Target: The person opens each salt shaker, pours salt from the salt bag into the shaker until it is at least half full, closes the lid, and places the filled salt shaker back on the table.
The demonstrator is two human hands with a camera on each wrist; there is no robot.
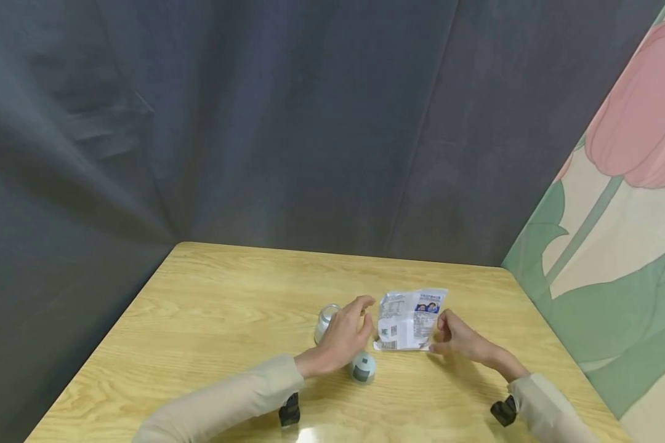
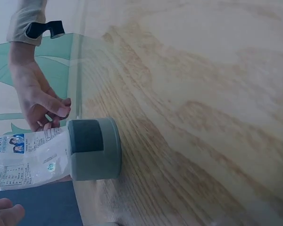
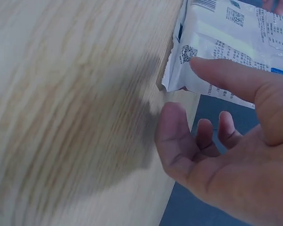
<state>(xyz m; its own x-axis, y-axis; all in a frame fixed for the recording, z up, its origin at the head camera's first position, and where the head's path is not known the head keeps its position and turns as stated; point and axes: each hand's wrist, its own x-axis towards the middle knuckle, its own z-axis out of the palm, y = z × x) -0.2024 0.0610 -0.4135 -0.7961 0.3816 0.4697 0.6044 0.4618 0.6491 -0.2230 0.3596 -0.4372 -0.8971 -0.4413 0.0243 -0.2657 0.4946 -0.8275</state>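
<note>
A white printed packet (image 1: 410, 320) stands roughly upright on the table, with small pictures and barcodes on the side facing me. My right hand (image 1: 459, 338) is at its right edge; in the right wrist view the thumb (image 3: 226, 77) lies against or just over the packet, while the other fingers stay apart from it, loosely bent. To the packet's left is my left hand (image 1: 343, 335), its fingers spread and gently curved around nothing. Partly hidden behind that hand is a clear glass jar (image 1: 326, 320). A small grey-green round container (image 2: 94, 148) sits close below the left hand.
The wooden table (image 1: 227, 307) carries these things. Behind it hangs a dark curtain (image 1: 310, 123), and on the right rises a wall painted with tulips (image 1: 632, 123). Black wrist-worn devices (image 1: 289, 409) hang under both cream sleeves.
</note>
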